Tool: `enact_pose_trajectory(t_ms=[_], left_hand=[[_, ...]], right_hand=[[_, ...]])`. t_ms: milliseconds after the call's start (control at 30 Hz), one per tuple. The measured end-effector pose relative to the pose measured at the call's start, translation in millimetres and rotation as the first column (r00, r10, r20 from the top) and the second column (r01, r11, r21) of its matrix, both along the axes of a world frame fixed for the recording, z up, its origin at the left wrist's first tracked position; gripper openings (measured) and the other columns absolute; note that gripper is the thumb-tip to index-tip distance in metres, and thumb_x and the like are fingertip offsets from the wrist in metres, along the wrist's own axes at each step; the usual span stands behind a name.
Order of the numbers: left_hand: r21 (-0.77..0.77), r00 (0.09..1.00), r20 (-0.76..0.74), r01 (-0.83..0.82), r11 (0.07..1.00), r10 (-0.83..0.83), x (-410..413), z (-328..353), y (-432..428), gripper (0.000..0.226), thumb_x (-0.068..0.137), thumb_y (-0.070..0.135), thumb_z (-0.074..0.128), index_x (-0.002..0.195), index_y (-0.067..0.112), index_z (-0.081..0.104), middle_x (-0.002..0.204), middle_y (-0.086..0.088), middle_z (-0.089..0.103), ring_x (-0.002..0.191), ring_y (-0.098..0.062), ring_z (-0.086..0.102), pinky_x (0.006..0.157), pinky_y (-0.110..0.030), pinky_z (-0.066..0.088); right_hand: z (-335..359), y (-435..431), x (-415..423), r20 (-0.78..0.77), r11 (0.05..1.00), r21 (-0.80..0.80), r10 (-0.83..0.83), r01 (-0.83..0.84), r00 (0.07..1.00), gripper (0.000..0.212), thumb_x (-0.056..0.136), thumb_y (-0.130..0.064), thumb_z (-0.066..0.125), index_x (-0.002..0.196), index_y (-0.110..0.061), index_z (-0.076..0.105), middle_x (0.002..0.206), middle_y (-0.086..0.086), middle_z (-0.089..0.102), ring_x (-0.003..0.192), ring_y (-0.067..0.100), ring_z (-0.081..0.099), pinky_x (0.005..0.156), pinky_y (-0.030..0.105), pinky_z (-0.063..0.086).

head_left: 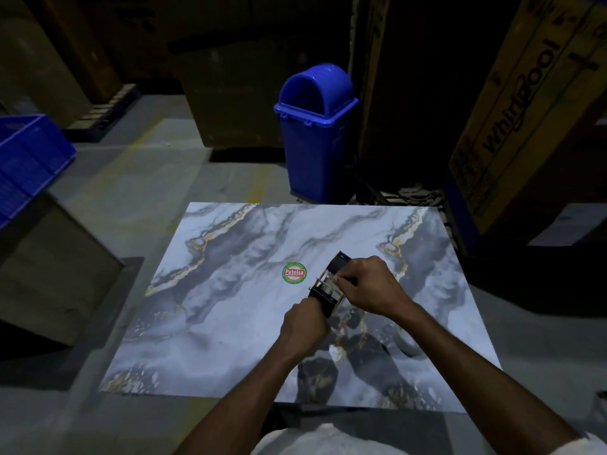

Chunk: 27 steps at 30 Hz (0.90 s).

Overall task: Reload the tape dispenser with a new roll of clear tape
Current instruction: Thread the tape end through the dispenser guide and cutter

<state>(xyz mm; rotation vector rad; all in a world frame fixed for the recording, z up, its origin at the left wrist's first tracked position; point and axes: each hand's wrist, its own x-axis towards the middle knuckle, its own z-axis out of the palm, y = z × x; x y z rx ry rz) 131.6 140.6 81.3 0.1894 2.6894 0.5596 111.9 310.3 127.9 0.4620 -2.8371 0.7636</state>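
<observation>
A black hand-held tape dispenser (329,284) with metal parts is held above the marble-patterned table (230,307), right of centre. My left hand (305,323) grips its lower end, the handle side, from below. My right hand (368,285) lies over its right side, with the fingertips pinched at the metal front part. A clear tape roll (409,344) lies flat on the table to the right, partly hidden behind my right forearm. Whether a roll sits in the dispenser is hidden by my hands.
A round red and green sticker (294,273) marks the table's middle. A blue lidded bin (316,126) stands beyond the far edge. A blue crate (26,159) sits at the left on a box, and large cardboard boxes (525,110) stand at the right.
</observation>
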Motion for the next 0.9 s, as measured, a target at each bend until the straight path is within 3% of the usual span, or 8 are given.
enact_pose_trajectory(t_ms=[133, 267, 367, 633, 767, 900], left_hand=[[0.019, 1.000, 0.020, 0.001, 1.000, -0.001, -4.6, 1.2, 1.3, 0.027, 0.088, 0.012, 0.063, 0.114, 0.004, 0.062, 0.107, -0.016, 0.070, 0.092, -0.034, 0.068, 0.064, -0.029, 0.040], [0.048, 0.999, 0.040, -0.013, 0.999, 0.011, -6.8, -2.8, -1.7, 0.019, 0.087, 0.014, 0.062, 0.105, 0.006, 0.061, 0.104, -0.015, 0.071, 0.085, -0.032, 0.067, 0.061, -0.031, 0.048], [0.044, 1.000, 0.029, 0.003, 0.999, -0.004, -10.0, 0.5, -4.9, 0.012, 0.087, 0.013, 0.061, 0.095, 0.011, 0.053, 0.095, -0.013, 0.067, 0.072, -0.024, 0.056, 0.050, -0.027, 0.033], [0.033, 1.000, -0.004, 0.006, 0.999, -0.006, -19.0, 6.0, -3.6, 0.033, 0.085, 0.014, 0.063, 0.118, 0.011, 0.059, 0.105, -0.013, 0.071, 0.076, -0.026, 0.059, 0.053, -0.027, 0.035], [0.034, 0.999, -0.045, 0.010, 0.999, -0.009, -14.7, 0.5, -7.9, 0.031, 0.087, 0.014, 0.062, 0.118, 0.010, 0.059, 0.100, -0.013, 0.070, 0.069, -0.022, 0.054, 0.047, -0.025, 0.029], [0.025, 0.996, -0.094, 0.009, 1.000, -0.007, -9.5, -3.3, -11.9, 0.028, 0.091, 0.017, 0.058, 0.118, 0.010, 0.059, 0.104, -0.014, 0.069, 0.084, -0.032, 0.067, 0.060, -0.029, 0.039]], right_hand=[[8.7, -3.8, 4.2, -0.089, 0.996, -0.087, -0.033, 0.025, 0.995, 0.027, 0.083, -0.018, 0.068, 0.058, -0.012, 0.064, 0.055, 0.003, 0.060, 0.049, 0.015, 0.051, 0.049, 0.028, 0.040], [23.6, -1.0, 3.7, -0.092, 0.979, -0.199, -0.051, 0.032, 0.994, 0.015, 0.085, -0.015, 0.073, 0.071, -0.013, 0.077, 0.064, -0.004, 0.068, 0.054, 0.004, 0.055, 0.056, 0.018, 0.044], [32.5, 7.5, -0.4, -0.025, 0.961, -0.269, -0.080, 0.070, 0.996, 0.011, 0.087, -0.019, 0.074, 0.081, -0.016, 0.082, 0.065, -0.018, 0.065, 0.058, -0.005, 0.061, 0.060, 0.011, 0.045], [50.9, 5.1, -4.7, 0.062, 0.955, -0.290, -0.042, 0.058, 0.997, 0.015, 0.088, -0.024, 0.074, 0.084, -0.013, 0.083, 0.070, -0.003, 0.077, 0.062, 0.009, 0.070, 0.061, 0.028, 0.056], [58.8, 17.2, -18.8, 0.202, 0.833, -0.503, -0.148, 0.232, 0.968, 0.015, 0.088, -0.020, 0.074, 0.076, -0.012, 0.081, 0.069, -0.002, 0.076, 0.065, 0.007, 0.069, 0.065, 0.027, 0.056], [48.8, 47.5, -38.0, 0.360, 0.720, -0.582, -0.189, 0.378, 0.914, 0.012, 0.087, -0.021, 0.074, 0.083, -0.012, 0.081, 0.079, 0.006, 0.076, 0.071, 0.015, 0.064, 0.067, 0.031, 0.053]])
